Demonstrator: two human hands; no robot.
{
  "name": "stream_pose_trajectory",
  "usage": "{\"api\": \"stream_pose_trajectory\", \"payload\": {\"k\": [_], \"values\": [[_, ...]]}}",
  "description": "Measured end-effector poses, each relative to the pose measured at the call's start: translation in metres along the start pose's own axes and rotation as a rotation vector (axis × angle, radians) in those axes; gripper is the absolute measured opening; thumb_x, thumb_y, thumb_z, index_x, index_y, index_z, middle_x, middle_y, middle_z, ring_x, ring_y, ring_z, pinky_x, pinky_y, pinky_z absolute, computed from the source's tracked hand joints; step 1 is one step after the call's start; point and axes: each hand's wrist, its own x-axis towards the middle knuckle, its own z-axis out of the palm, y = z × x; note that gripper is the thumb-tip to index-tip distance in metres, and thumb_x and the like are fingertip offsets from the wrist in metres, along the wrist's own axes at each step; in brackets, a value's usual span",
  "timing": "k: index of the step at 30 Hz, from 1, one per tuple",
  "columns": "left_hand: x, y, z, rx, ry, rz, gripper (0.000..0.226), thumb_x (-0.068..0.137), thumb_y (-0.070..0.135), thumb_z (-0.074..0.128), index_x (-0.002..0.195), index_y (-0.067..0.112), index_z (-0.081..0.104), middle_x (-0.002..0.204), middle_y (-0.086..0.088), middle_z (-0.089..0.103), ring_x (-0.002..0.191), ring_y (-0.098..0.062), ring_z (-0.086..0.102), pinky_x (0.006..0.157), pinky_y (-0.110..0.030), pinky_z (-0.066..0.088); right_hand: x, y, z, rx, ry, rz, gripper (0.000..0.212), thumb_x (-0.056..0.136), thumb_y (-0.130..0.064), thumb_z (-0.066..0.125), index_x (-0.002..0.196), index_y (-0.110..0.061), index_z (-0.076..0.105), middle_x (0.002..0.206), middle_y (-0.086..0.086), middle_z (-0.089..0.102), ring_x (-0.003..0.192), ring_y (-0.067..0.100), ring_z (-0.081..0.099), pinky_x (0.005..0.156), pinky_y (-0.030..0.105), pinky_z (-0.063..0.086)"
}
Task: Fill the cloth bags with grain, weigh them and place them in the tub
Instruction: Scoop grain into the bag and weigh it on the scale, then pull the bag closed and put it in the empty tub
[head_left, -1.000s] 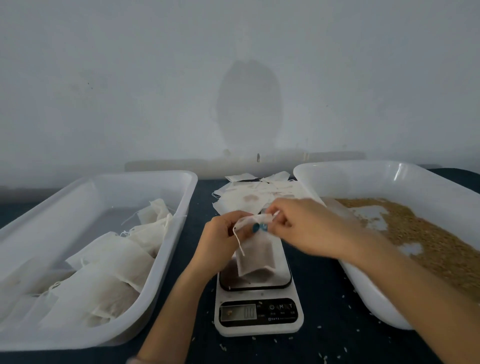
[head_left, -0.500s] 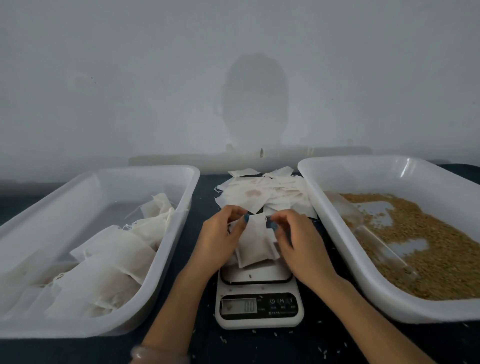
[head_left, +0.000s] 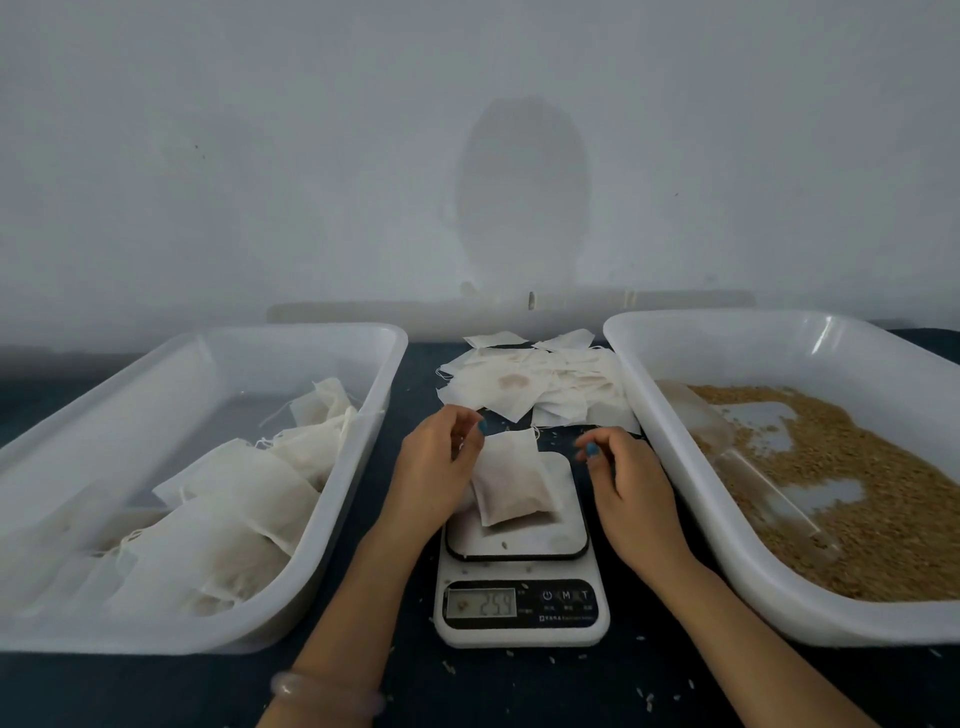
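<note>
Plump cloth bag (head_left: 511, 480) on glossy scale (head_left: 566, 527), left hand (head_left: 431, 478) at its edge, grip unclear, right hand (head_left: 631, 483) slack, empty.

Small packing bench, prob. a home workshop: digital scale (head_left: 519, 616), plastic tubs (head_left: 291, 332) w/ grain (head_left: 872, 499) and filled bags (head_left: 234, 493), bare wall (head_left: 311, 156).

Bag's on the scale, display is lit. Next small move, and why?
Probably grip the filled cloth bag with the left hand and carry it to the left tub. The bag lies on the scale, whose display shows a reading, the right hand is clear of it, and that tub already holds filled bags.
</note>
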Motion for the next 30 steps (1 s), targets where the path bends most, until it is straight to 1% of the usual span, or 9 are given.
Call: {"api": "stream_pose_trajectory", "payload": {"k": [5,9,13,18,21,22,25,27,30], "values": [[-0.001,0.001,-0.001,0.009,0.005,-0.013,0.015,0.1,0.029,0.055,0.109,0.021,0.064,0.098,0.007,0.065,0.084,-0.005,0.061,0.069,-0.017,0.046,0.0,0.002,0.0,0.003,-0.002,0.01,0.013,0.1,-0.017,0.05,0.103,-0.023,0.06,0.096,-0.011,0.061,0.095,0.006,0.056,0.082,0.027,0.046],[-0.002,0.006,-0.003,0.017,-0.025,-0.036,0.013,0.094,0.033,0.064,0.106,0.027,0.064,0.096,0.015,0.065,0.085,-0.002,0.06,0.068,-0.009,0.044,0.0,0.001,-0.001,-0.001,0.001,-0.011,0.013,0.1,-0.015,0.05,0.102,-0.022,0.061,0.095,-0.01,0.061,0.094,0.006,0.055,0.08,0.026,0.045],[-0.006,0.012,-0.004,-0.021,-0.085,-0.081,0.023,0.084,0.038,0.076,0.103,0.035,0.063,0.085,0.009,0.066,0.07,0.003,0.057,0.059,-0.008,0.043,0.0,0.002,0.0,0.008,0.003,-0.006,0.014,0.1,-0.015,0.05,0.102,-0.024,0.06,0.095,-0.01,0.061,0.093,0.005,0.054,0.08,0.026,0.044],[-0.008,0.028,-0.005,-0.008,-0.054,0.0,0.015,0.086,0.04,0.072,0.1,0.041,0.067,0.079,0.019,0.065,0.073,0.002,0.058,0.06,-0.01,0.04,0.001,0.002,0.001,0.022,0.005,-0.007,0.014,0.099,-0.017,0.049,0.102,-0.028,0.059,0.095,-0.013,0.061,0.093,0.006,0.054,0.08,0.028,0.045],[-0.004,0.04,-0.011,-0.078,-0.03,-0.007,0.005,0.089,0.039,0.07,0.089,0.04,0.065,0.078,0.011,0.064,0.067,-0.004,0.055,0.061,-0.014,0.042,0.001,0.0,0.002,0.026,0.007,-0.024,0.017,0.099,-0.018,0.049,0.099,-0.033,0.056,0.095,-0.018,0.058,0.093,0.004,0.054,0.08,0.027,0.045],[-0.003,0.045,-0.015,-0.069,-0.003,0.01,0.011,0.09,0.037,0.069,0.083,0.041,0.062,0.077,0.01,0.063,0.065,-0.004,0.054,0.059,-0.013,0.041,0.001,0.0,0.002,0.027,0.006,-0.032,0.018,0.099,-0.017,0.05,0.099,-0.034,0.056,0.095,-0.019,0.058,0.092,0.004,0.054,0.079,0.028,0.046],[0.007,0.063,-0.031,0.087,0.123,0.098,0.012,0.092,0.024,0.065,0.084,0.032,0.061,0.081,0.012,0.062,0.068,-0.006,0.053,0.056,-0.016,0.035,0.0,0.001,0.003,0.028,-0.014,-0.029,0.015,0.097,-0.017,0.055,0.1,-0.032,0.057,0.096,-0.018,0.058,0.093,0.006,0.054,0.08,0.028,0.047],[0.017,0.077,-0.043,0.222,0.197,0.125,0.004,0.092,0.017,0.061,0.094,0.019,0.064,0.088,0.002,0.064,0.077,-0.017,0.055,0.062,-0.027,0.037,0.001,0.0,0.004,0.029,-0.042,-0.009,0.013,0.095,-0.018,0.059,0.104,-0.028,0.059,0.099,-0.013,0.06,0.096,0.008,0.055,0.083,0.028,0.048],[0.032,0.092,-0.064,0.354,0.218,0.061,0.014,0.092,0.015,0.055,0.102,0.015,0.064,0.095,-0.005,0.065,0.086,-0.028,0.057,0.071,-0.036,0.042,0.006,-0.009,0.008,0.094,-0.049,0.019,0.017,0.092,-0.013,0.063,0.104,-0.025,0.061,0.101,-0.011,0.062,0.097,0.005,0.057,0.084,0.024,0.047]]}}
